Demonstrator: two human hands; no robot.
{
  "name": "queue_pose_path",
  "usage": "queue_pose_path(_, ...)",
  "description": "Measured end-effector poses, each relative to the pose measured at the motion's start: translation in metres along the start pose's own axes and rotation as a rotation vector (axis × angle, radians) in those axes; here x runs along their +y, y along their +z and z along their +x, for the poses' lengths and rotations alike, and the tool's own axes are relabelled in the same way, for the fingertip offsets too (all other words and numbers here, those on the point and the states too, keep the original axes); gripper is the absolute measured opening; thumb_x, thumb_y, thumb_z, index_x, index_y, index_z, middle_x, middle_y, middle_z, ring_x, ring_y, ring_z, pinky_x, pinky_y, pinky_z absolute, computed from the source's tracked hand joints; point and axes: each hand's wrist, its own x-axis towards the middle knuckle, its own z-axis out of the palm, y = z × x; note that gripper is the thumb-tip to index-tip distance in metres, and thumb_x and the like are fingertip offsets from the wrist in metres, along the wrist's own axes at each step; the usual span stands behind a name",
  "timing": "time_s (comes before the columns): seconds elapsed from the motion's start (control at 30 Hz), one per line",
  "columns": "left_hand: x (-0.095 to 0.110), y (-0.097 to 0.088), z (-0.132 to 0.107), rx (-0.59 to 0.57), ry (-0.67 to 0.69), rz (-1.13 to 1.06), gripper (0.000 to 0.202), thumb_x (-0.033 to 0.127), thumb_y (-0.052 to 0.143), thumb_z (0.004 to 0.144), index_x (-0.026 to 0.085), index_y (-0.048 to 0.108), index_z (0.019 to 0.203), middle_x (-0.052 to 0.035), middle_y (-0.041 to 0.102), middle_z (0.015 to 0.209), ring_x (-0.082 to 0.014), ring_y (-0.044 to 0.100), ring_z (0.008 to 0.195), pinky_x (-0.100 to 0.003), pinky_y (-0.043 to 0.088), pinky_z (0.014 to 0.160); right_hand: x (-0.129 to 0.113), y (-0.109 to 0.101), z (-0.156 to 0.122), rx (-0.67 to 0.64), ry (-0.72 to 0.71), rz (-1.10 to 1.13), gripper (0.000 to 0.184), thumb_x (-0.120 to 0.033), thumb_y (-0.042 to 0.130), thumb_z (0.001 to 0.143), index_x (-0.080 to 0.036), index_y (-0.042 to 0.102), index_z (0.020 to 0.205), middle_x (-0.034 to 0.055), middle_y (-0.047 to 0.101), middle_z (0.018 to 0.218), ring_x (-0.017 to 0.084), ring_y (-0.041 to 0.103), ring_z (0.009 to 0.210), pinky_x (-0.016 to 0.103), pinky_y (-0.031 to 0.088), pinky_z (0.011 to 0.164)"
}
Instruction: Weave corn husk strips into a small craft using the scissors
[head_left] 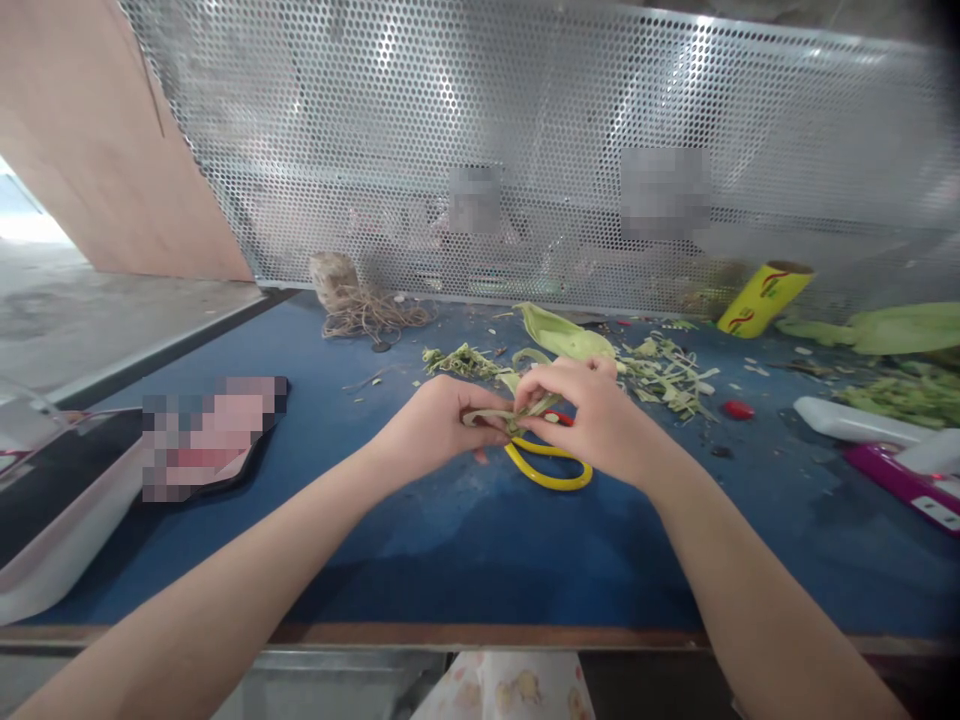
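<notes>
Pinched between the fingers of my left hand (431, 430) is a bent, pale green-brown leaf strip (487, 413), perhaps corn husk. My right hand (596, 415) closes on the strip's other side, so both hands meet over the middle of the table. Yellow-handled scissors (551, 484) lie flat just below my right hand, their blades hidden; a bit of red shows by the handle. Behind my fingers rests a broad light-green husk leaf (562, 335). Curled green shreds (461, 361) lie beyond my left hand, and more cut shreds (667, 375) beyond my right.
A twine bundle (367, 310) sits at the back left, near a perforated metal screen (525, 120). On the left are a phone-like blurred item (232, 430) and a white-edged tray (82, 520). A yellow tube (765, 298), purple-and-white power strip (900, 480) and husks (900, 328) occupy the right.
</notes>
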Motion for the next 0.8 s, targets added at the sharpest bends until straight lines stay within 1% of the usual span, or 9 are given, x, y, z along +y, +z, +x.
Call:
queue_pose_path(0.1, -0.004, 0.001, 0.001, 0.049, 0.030, 0.053, 0.014, 0.013, 0.059, 0.067, 0.018, 0.069, 0.074, 0.0029, 0.066, 0.061, -0.0091, 0.057, 0.046, -0.017, 0.047, 0.048, 0.000, 0.002, 0.000, -0.027, 0.011, -0.004, 0.007, -0.016, 0.053, 0.076, -0.022, 0.049, 0.076, -0.0028, 0.057, 0.071, 0.014, 0.051, 0.074, 0.037, 0.021, 0.080)
queue_pose_path(0.33, -0.004, 0.001, 0.000, 0.072, 0.077, 0.201, 0.012, 0.012, 0.058, 0.067, 0.018, 0.068, 0.071, 0.0040, 0.063, 0.054, -0.0094, 0.057, 0.045, -0.016, 0.043, 0.046, 0.001, 0.007, 0.001, -0.052, -0.001, 0.028, 0.010, -0.014, 0.053, 0.075, -0.022, 0.049, 0.079, -0.0045, 0.053, 0.071, 0.012, 0.050, 0.072, 0.034, 0.021, 0.079)
queue_pose_path(0.4, -0.003, 0.001, 0.000, 0.068, 0.093, 0.236, 0.011, 0.013, 0.059, 0.068, 0.018, 0.068, 0.072, 0.0039, 0.063, 0.053, -0.0096, 0.058, 0.045, -0.016, 0.043, 0.047, 0.001, 0.007, 0.001, -0.051, -0.001, 0.023, 0.010, -0.015, 0.053, 0.075, -0.023, 0.050, 0.080, -0.0044, 0.052, 0.071, 0.012, 0.049, 0.072, 0.033, 0.021, 0.078)
queue_pose_path(0.5, -0.004, 0.001, 0.000, 0.071, 0.093, 0.277, 0.012, 0.015, 0.059, 0.068, 0.017, 0.069, 0.075, 0.0039, 0.061, 0.051, -0.0092, 0.057, 0.044, -0.015, 0.042, 0.046, -0.001, 0.010, 0.001, -0.016, 0.000, -0.036, 0.009, -0.015, 0.054, 0.074, -0.021, 0.048, 0.077, -0.0036, 0.052, 0.068, 0.013, 0.048, 0.072, 0.033, 0.021, 0.075)
queue_pose_path(0.6, -0.005, 0.002, 0.000, 0.087, 0.080, 0.263, 0.013, 0.016, 0.059, 0.069, 0.018, 0.069, 0.077, 0.0032, 0.063, 0.056, -0.0088, 0.056, 0.042, -0.016, 0.043, 0.045, -0.003, 0.012, 0.002, 0.029, -0.010, -0.106, 0.010, -0.014, 0.053, 0.073, -0.021, 0.046, 0.074, -0.0031, 0.050, 0.065, 0.015, 0.047, 0.073, 0.034, 0.020, 0.074)
queue_pose_path(0.67, -0.005, 0.002, 0.000, 0.104, 0.086, 0.225, 0.012, 0.020, 0.061, 0.068, 0.019, 0.068, 0.078, 0.0024, 0.064, 0.061, -0.0086, 0.055, 0.042, -0.016, 0.043, 0.044, -0.003, 0.012, 0.002, 0.041, -0.010, -0.120, 0.009, -0.015, 0.052, 0.074, -0.021, 0.045, 0.074, -0.0027, 0.049, 0.066, 0.015, 0.047, 0.073, 0.034, 0.021, 0.076)
queue_pose_path(0.8, 0.001, 0.002, -0.003, 0.150, 0.110, 0.156, 0.013, 0.026, 0.067, 0.064, 0.019, 0.068, 0.075, 0.0022, 0.064, 0.063, -0.0068, 0.052, 0.040, -0.016, 0.044, 0.042, 0.000, 0.005, 0.001, -0.004, -0.045, -0.023, 0.006, -0.018, 0.049, 0.077, -0.021, 0.044, 0.077, -0.0032, 0.050, 0.070, 0.012, 0.047, 0.070, 0.035, 0.023, 0.080)
